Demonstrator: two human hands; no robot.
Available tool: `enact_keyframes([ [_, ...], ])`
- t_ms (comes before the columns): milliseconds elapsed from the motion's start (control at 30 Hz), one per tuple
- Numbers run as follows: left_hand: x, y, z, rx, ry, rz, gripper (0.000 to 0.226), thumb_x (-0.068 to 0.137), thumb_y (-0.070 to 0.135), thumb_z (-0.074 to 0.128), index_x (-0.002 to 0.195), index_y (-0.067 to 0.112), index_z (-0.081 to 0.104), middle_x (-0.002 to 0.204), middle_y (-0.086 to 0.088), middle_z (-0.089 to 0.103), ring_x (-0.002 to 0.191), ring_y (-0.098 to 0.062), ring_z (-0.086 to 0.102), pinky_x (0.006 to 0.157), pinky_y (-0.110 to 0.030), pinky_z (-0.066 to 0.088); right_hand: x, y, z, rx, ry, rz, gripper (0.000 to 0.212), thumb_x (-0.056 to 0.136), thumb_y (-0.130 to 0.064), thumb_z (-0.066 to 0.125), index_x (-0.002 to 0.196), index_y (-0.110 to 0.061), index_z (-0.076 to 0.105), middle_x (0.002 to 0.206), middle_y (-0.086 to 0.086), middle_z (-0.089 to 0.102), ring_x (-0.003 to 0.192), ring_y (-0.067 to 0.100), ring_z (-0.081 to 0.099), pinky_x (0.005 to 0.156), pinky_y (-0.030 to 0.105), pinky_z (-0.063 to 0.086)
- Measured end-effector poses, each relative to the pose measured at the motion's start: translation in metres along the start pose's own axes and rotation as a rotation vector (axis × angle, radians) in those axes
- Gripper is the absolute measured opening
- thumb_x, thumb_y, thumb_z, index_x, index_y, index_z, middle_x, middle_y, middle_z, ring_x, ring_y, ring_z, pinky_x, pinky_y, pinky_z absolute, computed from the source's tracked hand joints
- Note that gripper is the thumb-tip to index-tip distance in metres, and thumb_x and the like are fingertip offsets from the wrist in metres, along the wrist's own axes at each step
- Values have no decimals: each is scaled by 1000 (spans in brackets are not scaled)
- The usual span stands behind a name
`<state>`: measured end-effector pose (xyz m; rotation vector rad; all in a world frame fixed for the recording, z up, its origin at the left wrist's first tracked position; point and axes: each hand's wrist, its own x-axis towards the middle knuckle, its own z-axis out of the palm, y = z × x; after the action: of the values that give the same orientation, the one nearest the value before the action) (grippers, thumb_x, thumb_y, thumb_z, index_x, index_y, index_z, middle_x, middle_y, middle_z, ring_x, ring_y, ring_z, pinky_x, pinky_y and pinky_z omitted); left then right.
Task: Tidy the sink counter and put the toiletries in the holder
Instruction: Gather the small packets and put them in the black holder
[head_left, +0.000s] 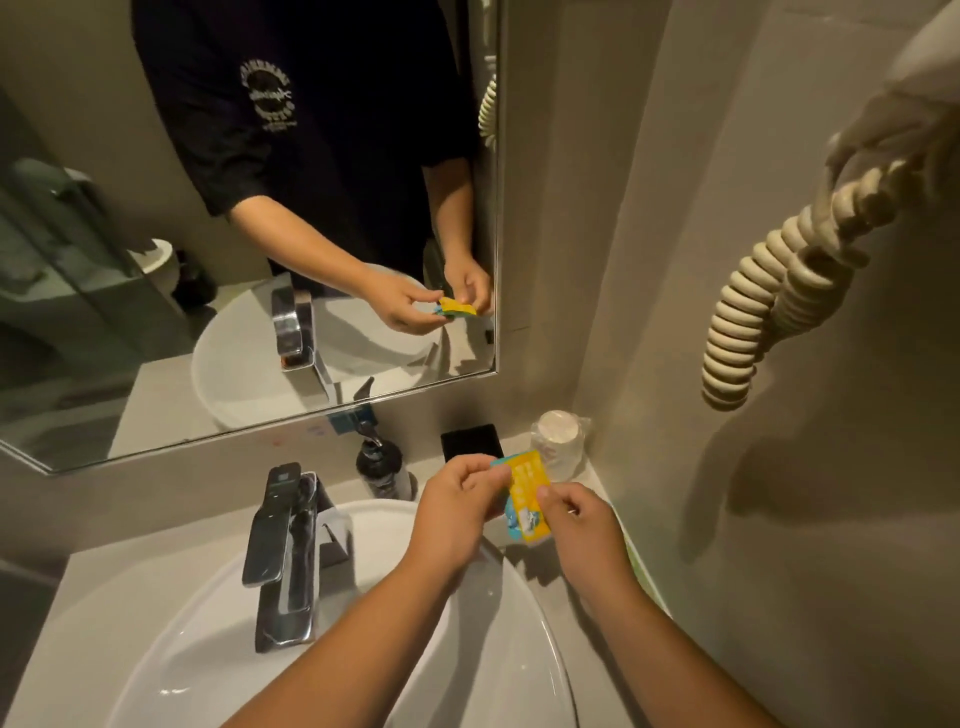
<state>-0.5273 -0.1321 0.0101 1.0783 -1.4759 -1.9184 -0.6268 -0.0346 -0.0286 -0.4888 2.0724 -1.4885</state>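
Both my hands hold a small yellow and blue toiletry packet (525, 493) above the right rim of the white sink basin (498, 644). My left hand (457, 514) pinches its upper left edge; my right hand (579, 519) grips its right side. Behind the packet, a black square holder (470, 441) stands on the counter against the back wall. To the holder's right, in the corner, sit plastic-wrapped cups (558, 436). A dark pump bottle (378, 462) stands to the left of the holder.
A chrome faucet (283, 551) rises at the basin's back left. The mirror (249, 218) above reflects my hands and the packet. A beige coiled cord (769, 291) hangs on the right wall. Something green (639, 564) lies along the counter's right edge.
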Motion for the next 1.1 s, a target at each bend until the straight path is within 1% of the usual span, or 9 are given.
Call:
enact_keyframes([
  [133,9,8,-12,1,89,32,6,88,1,61,90,5,64,63,-2,66,59,-10,63,58,-24,54,10,-12,19,-39,-46,-31,17,88,-31,64,77,-19,67,87,5,70,83,22,65,78,39,53],
  [267,29,14,-27,51,147,4,8,87,3,62,85,10,65,72,-5,68,69,-17,63,75,-38,56,29,-33,25,-34,-252,-26,10,88,-20,64,93,-20,72,86,-3,75,78,9,70,69,23,53],
  [367,42,18,-32,77,169,21,9,89,6,62,84,14,65,77,-3,69,72,-14,66,74,-34,57,49,-52,27,12,-409,-33,20,91,-13,62,106,-22,71,91,-4,77,82,8,73,72,22,55],
  [433,50,21,-33,91,175,39,9,90,8,61,85,14,64,78,-3,69,73,-14,66,73,-32,56,63,-63,29,-13,-455,-53,15,92,-14,61,101,-21,72,84,-6,76,76,5,71,65,17,51],
  [533,63,21,-32,107,221,49,11,90,8,60,83,15,64,76,-2,67,67,-11,62,64,-24,54,83,-71,34,-108,-446,-86,11,89,-13,65,80,-18,69,63,-11,65,53,-5,58,53,9,42],
  [633,75,15,-29,190,299,53,12,91,12,61,81,18,65,74,1,65,64,-8,58,54,-16,45,98,-70,41,-168,-437,-95,22,86,-12,69,66,-18,62,58,-9,57,54,2,51,55,17,42],
  [833,98,1,-34,407,337,54,7,90,19,62,85,20,66,84,-1,70,79,-18,65,71,-33,54,122,-54,56,-350,-424,-94,28,85,-22,69,60,-18,58,71,2,58,65,17,55,67,38,49],
  [967,104,-9,-35,655,338,85,9,92,26,57,84,26,62,83,2,68,78,-16,62,67,-32,50,130,-43,65,-606,-389,-153,27,90,-31,63,69,-14,59,99,8,54,83,22,59,72,35,51],
  [1100,107,-18,-33,849,318,78,11,93,28,54,85,26,61,84,1,67,76,-16,60,63,-30,47,134,-28,70,-695,-399,-158,28,88,-30,64,64,-17,58,96,11,58,79,22,58,65,31,43],
])
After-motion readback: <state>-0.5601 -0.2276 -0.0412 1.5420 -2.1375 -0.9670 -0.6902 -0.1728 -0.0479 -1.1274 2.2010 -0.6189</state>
